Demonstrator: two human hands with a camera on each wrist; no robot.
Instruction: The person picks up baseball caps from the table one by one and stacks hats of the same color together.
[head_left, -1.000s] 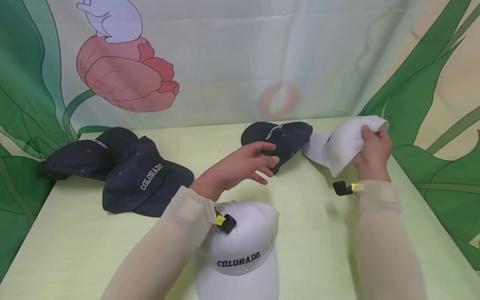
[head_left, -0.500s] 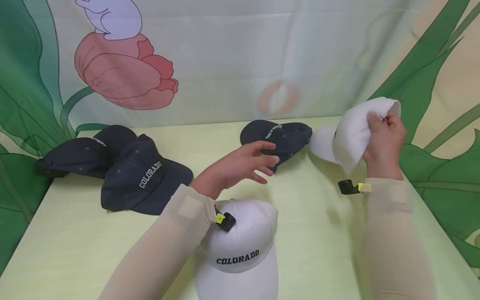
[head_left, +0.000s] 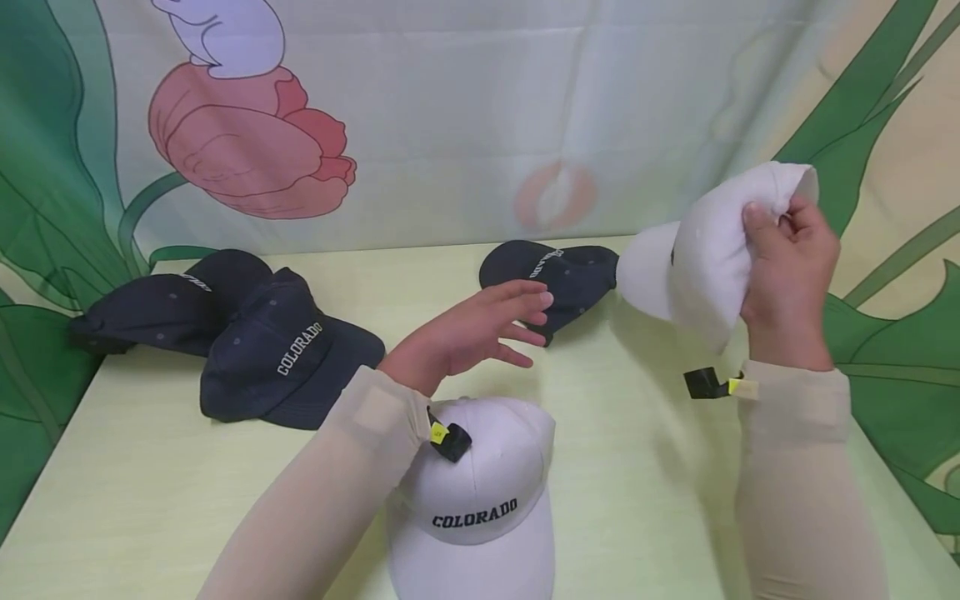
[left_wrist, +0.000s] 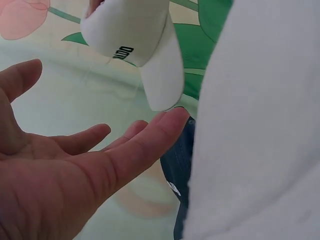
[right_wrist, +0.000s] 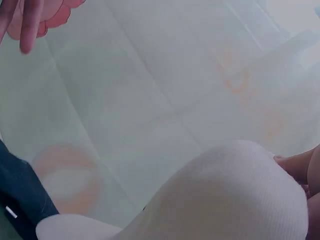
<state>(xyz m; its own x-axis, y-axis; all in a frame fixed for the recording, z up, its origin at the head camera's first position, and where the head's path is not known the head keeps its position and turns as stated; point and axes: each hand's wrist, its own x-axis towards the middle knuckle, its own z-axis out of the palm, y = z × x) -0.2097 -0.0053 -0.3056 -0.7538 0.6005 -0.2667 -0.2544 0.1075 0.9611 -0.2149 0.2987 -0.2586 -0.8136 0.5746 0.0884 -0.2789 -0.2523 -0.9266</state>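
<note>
My right hand point(head_left: 795, 271) pinches the back edge of a white cap point(head_left: 708, 250) and holds it up at the table's far right, brim pointing left. The right wrist view shows this cap point(right_wrist: 225, 195) close up, with part of the hand at its edge. My left hand point(head_left: 480, 329) hovers with spread fingers and holds nothing. In the left wrist view, its fingers point(left_wrist: 135, 150) point toward the raised white cap point(left_wrist: 130, 30). Below the left wrist, a second white cap point(head_left: 480, 475) lettered COLORADO rests on the table, brim toward me. A navy cap point(head_left: 573, 275) lies just beyond the left fingers.
On the table point(head_left: 622, 517), two more navy caps lie together at the left: a front one point(head_left: 262, 358) lettered COLORADO and one behind it point(head_left: 161, 308). A printed curtain point(head_left: 435, 125) hangs along the back edge and both sides.
My right hand has lifted the white cap up and to the right, away from the navy cap beside it. The left hand has stayed nearly still.
</note>
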